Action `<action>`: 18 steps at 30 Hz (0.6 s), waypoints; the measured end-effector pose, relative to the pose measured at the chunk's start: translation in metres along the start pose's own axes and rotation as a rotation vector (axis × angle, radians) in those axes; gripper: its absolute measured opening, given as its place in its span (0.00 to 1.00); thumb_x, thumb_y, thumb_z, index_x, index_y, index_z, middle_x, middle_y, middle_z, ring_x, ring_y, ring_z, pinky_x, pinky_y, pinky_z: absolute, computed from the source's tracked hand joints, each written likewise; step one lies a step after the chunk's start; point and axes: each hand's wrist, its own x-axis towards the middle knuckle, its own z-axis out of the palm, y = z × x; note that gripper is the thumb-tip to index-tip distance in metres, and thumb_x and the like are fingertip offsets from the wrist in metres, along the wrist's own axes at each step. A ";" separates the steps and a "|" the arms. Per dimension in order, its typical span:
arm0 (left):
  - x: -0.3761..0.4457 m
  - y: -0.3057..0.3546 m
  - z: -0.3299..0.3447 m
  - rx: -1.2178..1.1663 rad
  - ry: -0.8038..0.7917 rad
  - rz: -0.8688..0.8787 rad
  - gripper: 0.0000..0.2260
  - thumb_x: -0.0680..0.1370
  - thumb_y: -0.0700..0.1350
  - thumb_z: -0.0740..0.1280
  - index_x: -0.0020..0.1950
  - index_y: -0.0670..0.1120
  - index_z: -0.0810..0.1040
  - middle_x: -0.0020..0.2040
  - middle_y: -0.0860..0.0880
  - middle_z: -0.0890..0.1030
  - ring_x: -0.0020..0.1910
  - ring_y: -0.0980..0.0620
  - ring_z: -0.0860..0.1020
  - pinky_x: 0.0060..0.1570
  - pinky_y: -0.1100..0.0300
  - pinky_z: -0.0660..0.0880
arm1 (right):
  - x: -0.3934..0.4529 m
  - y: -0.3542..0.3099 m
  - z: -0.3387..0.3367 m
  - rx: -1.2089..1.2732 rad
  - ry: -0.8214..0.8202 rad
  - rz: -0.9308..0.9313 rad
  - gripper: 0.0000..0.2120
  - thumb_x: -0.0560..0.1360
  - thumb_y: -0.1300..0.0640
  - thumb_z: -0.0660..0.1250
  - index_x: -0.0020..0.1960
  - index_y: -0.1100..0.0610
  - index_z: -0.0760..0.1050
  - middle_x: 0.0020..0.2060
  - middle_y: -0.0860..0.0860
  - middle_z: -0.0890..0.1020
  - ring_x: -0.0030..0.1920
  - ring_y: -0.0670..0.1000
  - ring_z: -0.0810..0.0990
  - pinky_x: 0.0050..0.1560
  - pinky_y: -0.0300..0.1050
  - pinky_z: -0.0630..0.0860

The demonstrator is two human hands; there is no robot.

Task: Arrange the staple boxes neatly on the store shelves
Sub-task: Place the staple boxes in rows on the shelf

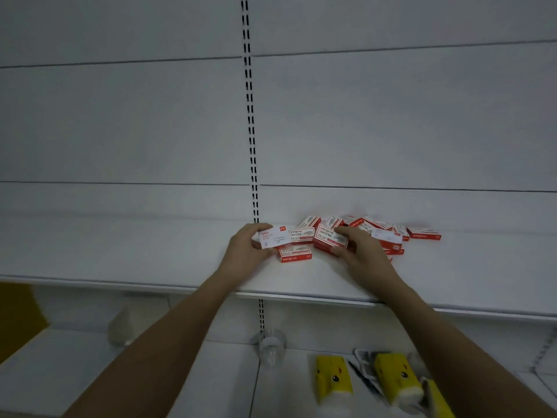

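Packs (334, 381), yellow, lie on lower shelf (180, 372) w/ a clear cup (271, 348), below both arms. L hand (245, 250) pinches a white box (275, 236) on upper shelf (150, 254); R hand (358, 254) grips a red box (330, 238) just right of it. Behind & right of R hand: loose pile (388, 229) of red boxes, near back panel (391, 122).

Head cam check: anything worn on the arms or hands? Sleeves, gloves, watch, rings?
Nothing visible. Both forearms are bare right down to the frame edge, with no sleeve cuffs in view. The left hand and right hand show no gloves, watch, bands or rings.
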 end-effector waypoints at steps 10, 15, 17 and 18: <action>-0.020 0.049 0.026 -0.133 -0.354 0.127 0.24 0.70 0.36 0.75 0.64 0.49 0.76 0.57 0.49 0.80 0.44 0.57 0.80 0.38 0.67 0.77 | -0.092 -0.018 -0.080 -0.238 0.066 0.173 0.20 0.76 0.59 0.68 0.67 0.58 0.71 0.59 0.53 0.77 0.49 0.49 0.76 0.50 0.40 0.70; -0.047 0.094 0.071 -0.214 -0.471 0.143 0.22 0.71 0.35 0.74 0.63 0.48 0.75 0.56 0.49 0.79 0.42 0.56 0.80 0.33 0.71 0.75 | -0.151 -0.016 -0.150 -0.375 0.133 0.243 0.19 0.76 0.60 0.69 0.65 0.60 0.73 0.57 0.54 0.76 0.49 0.51 0.77 0.50 0.40 0.72; -0.061 0.112 0.088 -0.228 -0.509 0.157 0.21 0.71 0.36 0.74 0.62 0.48 0.75 0.58 0.47 0.79 0.44 0.53 0.81 0.35 0.65 0.78 | -0.171 -0.014 -0.178 -0.408 0.170 0.266 0.19 0.75 0.59 0.69 0.65 0.60 0.73 0.57 0.54 0.76 0.50 0.50 0.77 0.50 0.40 0.72; -0.068 0.123 0.096 -0.225 -0.524 0.168 0.22 0.71 0.36 0.75 0.63 0.47 0.75 0.59 0.47 0.78 0.46 0.52 0.82 0.37 0.61 0.81 | -0.181 -0.012 -0.191 -0.419 0.187 0.274 0.19 0.76 0.59 0.69 0.65 0.60 0.73 0.57 0.54 0.76 0.50 0.50 0.76 0.50 0.40 0.72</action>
